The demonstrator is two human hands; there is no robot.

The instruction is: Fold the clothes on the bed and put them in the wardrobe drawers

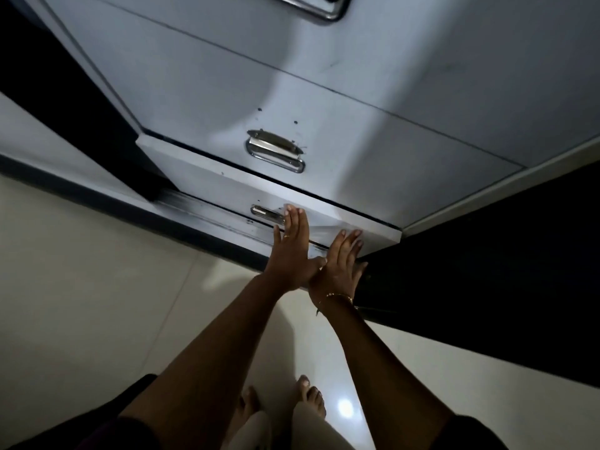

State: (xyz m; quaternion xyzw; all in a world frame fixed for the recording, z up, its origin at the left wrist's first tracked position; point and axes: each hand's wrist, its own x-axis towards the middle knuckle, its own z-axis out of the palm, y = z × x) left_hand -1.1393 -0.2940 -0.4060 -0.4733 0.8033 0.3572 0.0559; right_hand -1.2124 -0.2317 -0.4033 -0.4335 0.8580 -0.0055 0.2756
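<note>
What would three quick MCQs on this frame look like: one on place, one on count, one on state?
1. Where do both hands press?
A. on the upper drawer's handle
B. on the front of the lowest white drawer
C. on the floor

2. How many metal handles show on the white wardrobe?
A. one
B. three
C. five

3. How are the left hand's fingers?
A. straight, flat on the panel
B. curled round the handle
C. holding cloth

Key: B, the left hand and right hand lie on the lowest white drawer, which stands slightly out. B, the top chrome handle, middle chrome handle and bottom chrome handle show. A, the fingers lie straight beside the bottom handle, not round it.
</note>
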